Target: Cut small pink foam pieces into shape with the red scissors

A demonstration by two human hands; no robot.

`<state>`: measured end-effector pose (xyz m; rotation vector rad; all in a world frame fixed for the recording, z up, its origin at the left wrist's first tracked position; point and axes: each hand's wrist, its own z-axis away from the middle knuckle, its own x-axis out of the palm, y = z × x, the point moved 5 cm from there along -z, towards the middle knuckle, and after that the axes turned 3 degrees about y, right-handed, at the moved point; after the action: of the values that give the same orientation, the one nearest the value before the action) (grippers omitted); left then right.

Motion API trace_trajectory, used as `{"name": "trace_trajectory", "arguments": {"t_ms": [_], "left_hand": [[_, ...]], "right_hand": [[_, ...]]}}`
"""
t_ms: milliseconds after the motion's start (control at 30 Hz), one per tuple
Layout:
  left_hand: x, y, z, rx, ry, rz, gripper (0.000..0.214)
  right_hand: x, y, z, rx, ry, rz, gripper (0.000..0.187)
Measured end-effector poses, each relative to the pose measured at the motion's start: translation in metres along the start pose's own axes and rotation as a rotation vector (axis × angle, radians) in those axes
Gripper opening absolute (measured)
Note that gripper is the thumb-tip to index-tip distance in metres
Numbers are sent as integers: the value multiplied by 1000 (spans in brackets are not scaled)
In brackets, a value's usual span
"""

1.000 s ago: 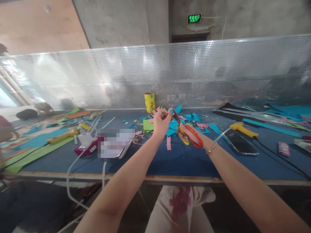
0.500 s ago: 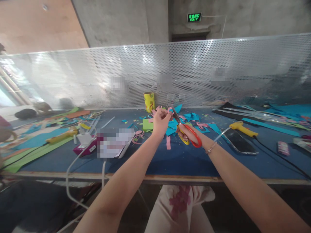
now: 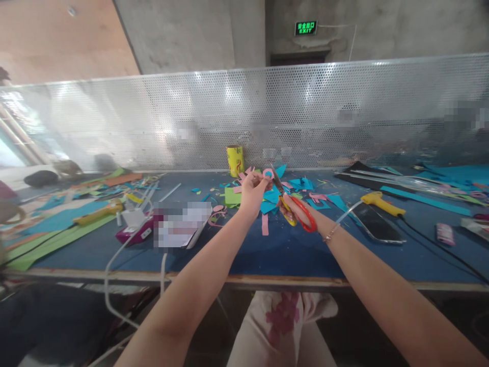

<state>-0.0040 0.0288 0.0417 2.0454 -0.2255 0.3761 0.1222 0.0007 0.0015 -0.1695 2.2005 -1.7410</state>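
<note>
1. Left hand (image 3: 250, 193), centre of the frame, pinches a pink paper cut-out (image 3: 267, 174) between thumb and fingertips and holds it raised above the blue surface (image 3: 290, 250).
2. Right hand (image 3: 296, 206), just right of centre, is closed through the red and yellow handles of the scissors (image 3: 307, 210). The blades point up and left, with the tips at the cut-out.
3. Handling, my judgement: the cut-out looks thin, light and floppy, and easy to crease or tear. Best gripped at its edge close to the blades, so it stays taut.
4. The scissors look stiff and sharp, and are safest taken by the handle loops.
5. Around the hands: loose teal, green and pink paper scraps (image 3: 273, 196); a yellow can (image 3: 235, 160) behind; a phone (image 3: 376, 216) and a yellow glue gun (image 3: 382, 203) to the right.
6. Hard to make out: whether the blades touch the paper, and how far apart they stand. The right fingers are partly masked by the handles. A blurred patch covers 1 item in the left centre.
</note>
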Motion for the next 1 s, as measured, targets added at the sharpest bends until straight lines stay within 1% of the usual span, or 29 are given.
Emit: {"name": "trace_trajectory", "arguments": {"t_ms": [133,200,300,400,467,533,633,733,833,1000], "left_hand": [[-1,0,0,17,-4,6,21],[0,0,0,18,-20,5,21],[3,-1,2,0,-78,-15,21],[8,-4,6,-42,-160,-23,23],[12,-7,9,-75,-222,-29,23],[15,-9,12,-97,-263,-45,24],[17,-10,15,-104,-281,-62,24],[17,-10,15,-98,-284,-74,24],[16,-10,15,-109,-299,-75,24],[17,-11,16,-191,-312,-24,24]], "right_hand": [[-2,2,-3,40,58,-6,53],[-4,1,-5,29,91,13,50],[-12,-4,-8,-5,208,82,41],[-23,-11,-10,-111,347,73,32],[-28,-15,-11,-206,394,7,28],[-31,-17,-10,-256,427,-55,27],[-34,-16,-8,-241,462,-81,28],[-32,-18,-6,-226,452,-60,29],[-32,-22,-4,-249,462,-17,27],[-33,-27,-2,-279,514,103,18]]}}
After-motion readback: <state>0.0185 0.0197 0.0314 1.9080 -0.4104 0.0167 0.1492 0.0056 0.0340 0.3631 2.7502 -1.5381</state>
